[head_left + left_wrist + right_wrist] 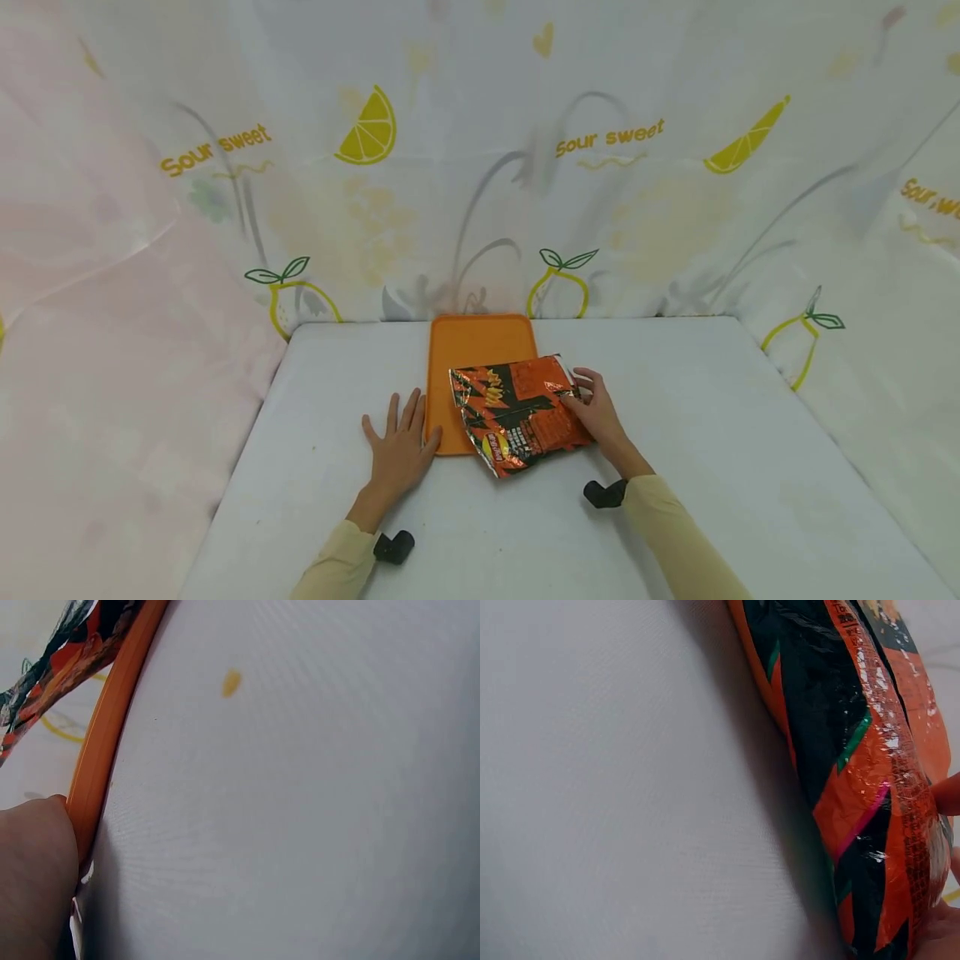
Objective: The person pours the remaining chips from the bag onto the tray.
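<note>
An orange and black bag of chips (517, 421) lies slanted over the near right part of an orange tray (480, 337). It hangs past the tray's right and near edges. My right hand (602, 421) grips its right end, thumb on the upper face. In the right wrist view the shiny bag (855, 787) bulges, with fingertips (949, 795) at its edge. My left hand (401, 457) rests on the table with fingers spread, its thumb against the tray's left side. From the left wrist, that thumb (37, 859) touches the tray's rim (105, 742).
A white table (480, 542) lies beneath everything. Behind it and at both sides hangs a pale curtain (450, 208) printed with lemons and words. The tray's far end lies close to the table's back edge. Black straps' camera mounts (393, 547) sit at both wrists.
</note>
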Motion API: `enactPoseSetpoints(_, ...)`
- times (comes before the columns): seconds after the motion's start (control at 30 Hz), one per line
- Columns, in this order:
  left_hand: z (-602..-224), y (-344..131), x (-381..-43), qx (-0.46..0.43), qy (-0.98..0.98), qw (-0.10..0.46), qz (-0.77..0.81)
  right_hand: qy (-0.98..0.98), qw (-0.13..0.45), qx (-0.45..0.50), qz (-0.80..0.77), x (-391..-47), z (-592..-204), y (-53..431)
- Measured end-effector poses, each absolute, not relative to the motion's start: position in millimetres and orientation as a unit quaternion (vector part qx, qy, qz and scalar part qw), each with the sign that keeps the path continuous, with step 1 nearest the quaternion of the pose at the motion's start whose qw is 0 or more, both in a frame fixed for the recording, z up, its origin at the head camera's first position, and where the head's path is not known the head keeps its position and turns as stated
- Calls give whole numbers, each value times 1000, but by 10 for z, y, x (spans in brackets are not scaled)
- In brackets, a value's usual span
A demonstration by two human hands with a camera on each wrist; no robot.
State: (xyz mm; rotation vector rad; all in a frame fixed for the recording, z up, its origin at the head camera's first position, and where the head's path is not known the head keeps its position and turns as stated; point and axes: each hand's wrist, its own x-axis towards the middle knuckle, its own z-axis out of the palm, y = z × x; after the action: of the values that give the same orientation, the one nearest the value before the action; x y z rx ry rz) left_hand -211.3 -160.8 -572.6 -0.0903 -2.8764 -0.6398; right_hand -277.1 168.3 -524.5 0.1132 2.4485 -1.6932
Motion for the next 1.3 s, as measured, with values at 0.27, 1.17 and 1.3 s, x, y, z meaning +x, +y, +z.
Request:
enactPoseSetpoints(0.27, -5676, -1591, -2109, -25, -973, 84, -212, 839, 91, 11, -537, -2778, -5237, 1655)
enactPoseSetpoints(1.17, -5702, -1595, -2118, -30, -971, 85, -221, 829, 76, 7, -555, -2791, -5296, 1672)
enactPoseSetpoints(1.3, -5704, -1598, -2130, -31, -971, 93, -216, 824, 76, 9, -561, -2798, -5306, 1678)
